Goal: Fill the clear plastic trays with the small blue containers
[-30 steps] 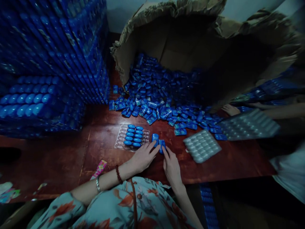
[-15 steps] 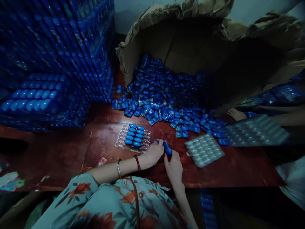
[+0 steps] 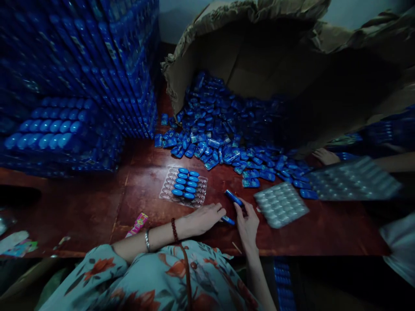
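My left hand [image 3: 207, 217] is closed on a small, flat blue pack [image 3: 228, 220], which sticks out past its fingertips to the right. Between thumb and fingers, my right hand [image 3: 248, 220] grips another blue pack [image 3: 232, 197], tilted with its narrow edge showing. Both hands are low over the front of the table, slightly apart. Just beyond my left hand lies a clear plastic tray [image 3: 164, 192] with two rows of glossy blue oval pieces [image 3: 184, 183] in its middle columns. Labels on the held packs are too dark to read.
A torn cardboard box [image 3: 177, 82] spills a heap of blue packs [image 3: 210, 144] onto the table [image 3: 136, 190]. Filled blue trays [image 3: 48, 129] are stacked high at left. A greyish moulded tray [image 3: 281, 204] lies right; beyond it are another tray [image 3: 355, 179] and another person's hand [image 3: 326, 156].
The two packs lay side by side under my fingertips; now each hand holds one up, turned edgewise. My hands have drawn apart, the right one going right. The view has shifted slightly.
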Tool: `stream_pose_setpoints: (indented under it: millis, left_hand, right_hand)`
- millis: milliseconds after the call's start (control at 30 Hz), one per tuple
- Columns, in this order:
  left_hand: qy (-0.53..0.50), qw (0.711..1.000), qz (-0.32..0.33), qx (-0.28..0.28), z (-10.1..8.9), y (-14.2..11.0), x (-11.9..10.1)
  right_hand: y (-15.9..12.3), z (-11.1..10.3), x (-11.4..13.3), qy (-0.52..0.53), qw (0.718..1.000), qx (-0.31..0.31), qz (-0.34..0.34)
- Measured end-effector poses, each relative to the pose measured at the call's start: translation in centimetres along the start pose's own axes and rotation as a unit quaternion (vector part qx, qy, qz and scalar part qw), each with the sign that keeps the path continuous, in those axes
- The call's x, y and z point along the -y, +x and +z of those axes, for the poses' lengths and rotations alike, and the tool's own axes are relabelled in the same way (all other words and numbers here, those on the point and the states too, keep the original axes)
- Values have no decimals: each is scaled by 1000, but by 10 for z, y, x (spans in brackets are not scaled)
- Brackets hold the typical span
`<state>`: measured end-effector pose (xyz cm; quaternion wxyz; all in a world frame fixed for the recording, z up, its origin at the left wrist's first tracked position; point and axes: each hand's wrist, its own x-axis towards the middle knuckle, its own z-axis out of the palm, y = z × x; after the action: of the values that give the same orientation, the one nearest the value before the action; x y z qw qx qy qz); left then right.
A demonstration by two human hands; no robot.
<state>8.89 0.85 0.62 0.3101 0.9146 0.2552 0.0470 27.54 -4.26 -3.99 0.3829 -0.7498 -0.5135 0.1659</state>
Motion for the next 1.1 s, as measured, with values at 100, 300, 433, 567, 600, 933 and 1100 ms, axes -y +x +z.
stream_pose_setpoints:
  millis: [100,300,433,567,600,933,1100]
  left_hand:
    - [-45,999,-12,-25,-21,-41,4]
    - [-121,959,-152,-207,-39,-129,32]
    - [-82,927,-224,-288,-28,-151,46]
    - [-134,899,-252,-333,-20,-151,46]
    - [-147,890,-262,-343,-19,-150,44]
    - [-70,891,-217,-392,-22,-137,54]
    - [-30,919,-121,-375,-12,-131,65]
  right_hand:
    - [-11,-9,10,27,999,26,15]
    - [-32,0,53,91,987,123,-56]
    - [-34,22,71,147,972,171,-65]
    - [-32,26,73,194,959,207,-21]
    - [-32,25,73,195,958,210,-21]
    - [-33,40,83,67,947,196,-244]
    - [-23,47,79,-19,896,229,-379]
